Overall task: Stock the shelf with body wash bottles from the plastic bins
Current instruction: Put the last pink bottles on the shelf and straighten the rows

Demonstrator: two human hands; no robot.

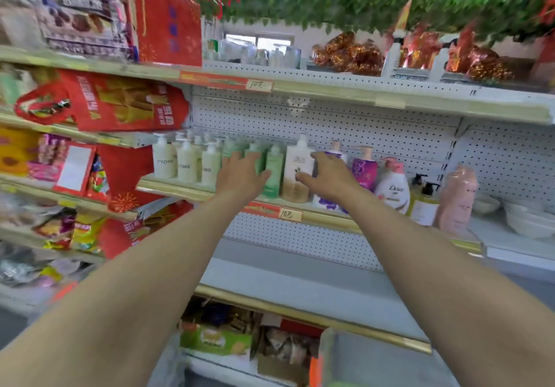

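The back wall is made of white painted metal, matt and full of small holes. The shelf edge is finished in shiny gold. The white bottles are made of smooth plastic, and a soft shine is seen on the pink bottle. The price tag is made of paper. A glossy finish is seen on the red bag.
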